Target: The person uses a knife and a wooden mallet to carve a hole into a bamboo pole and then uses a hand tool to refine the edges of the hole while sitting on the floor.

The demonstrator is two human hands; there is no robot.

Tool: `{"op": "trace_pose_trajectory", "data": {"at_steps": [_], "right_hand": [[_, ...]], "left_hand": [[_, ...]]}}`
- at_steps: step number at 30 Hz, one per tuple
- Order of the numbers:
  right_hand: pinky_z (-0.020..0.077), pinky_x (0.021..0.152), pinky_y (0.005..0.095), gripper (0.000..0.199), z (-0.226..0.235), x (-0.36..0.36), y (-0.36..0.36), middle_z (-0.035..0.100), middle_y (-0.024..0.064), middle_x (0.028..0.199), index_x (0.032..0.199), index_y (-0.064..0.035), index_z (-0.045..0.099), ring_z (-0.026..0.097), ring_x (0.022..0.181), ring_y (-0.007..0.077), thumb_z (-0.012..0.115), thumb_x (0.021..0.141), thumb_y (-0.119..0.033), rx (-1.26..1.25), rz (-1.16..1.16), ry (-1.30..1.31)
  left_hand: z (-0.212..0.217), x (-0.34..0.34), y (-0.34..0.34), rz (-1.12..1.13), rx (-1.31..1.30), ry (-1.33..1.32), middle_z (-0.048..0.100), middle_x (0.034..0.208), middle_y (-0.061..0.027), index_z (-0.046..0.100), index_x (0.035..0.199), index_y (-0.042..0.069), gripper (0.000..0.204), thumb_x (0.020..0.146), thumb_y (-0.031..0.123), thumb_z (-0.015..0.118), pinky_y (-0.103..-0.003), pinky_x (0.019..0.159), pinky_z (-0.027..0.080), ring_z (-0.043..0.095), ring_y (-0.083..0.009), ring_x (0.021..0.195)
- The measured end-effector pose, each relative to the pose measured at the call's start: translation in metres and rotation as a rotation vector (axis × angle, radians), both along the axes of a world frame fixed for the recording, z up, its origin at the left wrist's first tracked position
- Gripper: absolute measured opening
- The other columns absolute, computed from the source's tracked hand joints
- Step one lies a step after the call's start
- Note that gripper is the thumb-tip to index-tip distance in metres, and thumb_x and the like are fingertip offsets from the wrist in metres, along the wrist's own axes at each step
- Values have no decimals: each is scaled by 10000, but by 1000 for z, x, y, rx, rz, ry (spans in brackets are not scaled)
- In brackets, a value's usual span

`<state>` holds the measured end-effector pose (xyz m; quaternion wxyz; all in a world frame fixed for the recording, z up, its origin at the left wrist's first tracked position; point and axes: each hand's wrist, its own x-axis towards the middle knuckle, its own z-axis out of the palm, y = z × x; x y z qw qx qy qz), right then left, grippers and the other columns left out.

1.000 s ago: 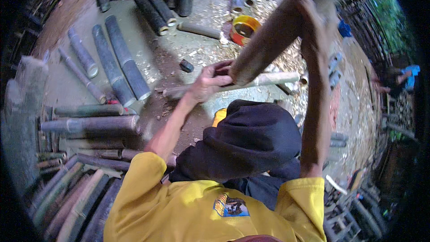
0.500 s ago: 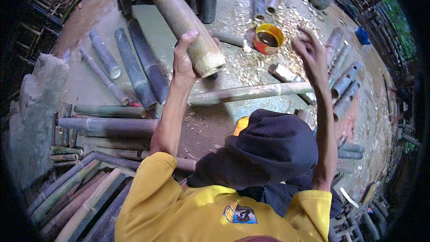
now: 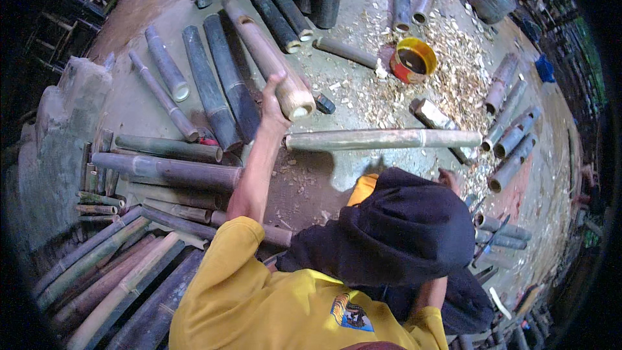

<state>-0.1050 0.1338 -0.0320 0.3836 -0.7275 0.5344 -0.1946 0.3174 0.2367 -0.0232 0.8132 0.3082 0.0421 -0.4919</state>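
My left hand point(image 3: 277, 105) is closed around the near end of a brown bamboo tube point(image 3: 269, 52), which slants away toward the upper left. The tube's pale cut end faces me. My right hand point(image 3: 449, 180) shows only in part beyond the dark clothing point(image 3: 395, 233) over my leg; its fingers are mostly hidden, and I cannot see what it holds. Between my hands, a pale bamboo pole point(image 3: 382, 139) lies crosswise, its right part over a short wooden block point(image 3: 435, 116).
A yellow and red tin point(image 3: 414, 59) of dark liquid stands among pale wood chips point(image 3: 453, 84). Dark bamboo tubes point(image 3: 210, 87) lie on the left floor, with a bamboo stack point(image 3: 168, 172) nearer. More tubes point(image 3: 512, 133) lie at right. A rough grey block point(image 3: 71, 116) borders the left.
My right hand has dropped from its raised place near the tin to beside my leg. My left hand keeps hold of the bamboo tube, which now appears lower and farther from me.
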Motion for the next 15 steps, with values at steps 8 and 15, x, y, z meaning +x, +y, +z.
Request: {"op": "trace_pose_trajectory", "data": {"at_steps": [8, 15], "right_hand": [[482, 650, 287, 393, -84, -12, 43, 640, 119, 828, 1184, -57, 534, 608, 723, 165, 606, 802, -114, 287, -81, 38], [498, 682, 302, 397, -111, -28, 57, 654, 128, 835, 1178, -72, 535, 631, 755, 192, 614, 794, -135, 333, -97, -1]], "left_hand": [[-45, 10, 16, -36, 47, 33, 580, 811, -149, 478, 1046, -35, 591, 650, 355, 679, -390, 661, 540, 602, -283, 695], [-40, -32, 6, -107, 410, 244, 575, 840, -136, 507, 1026, 22, 480, 677, 283, 708, -342, 607, 521, 596, -267, 752]]}}
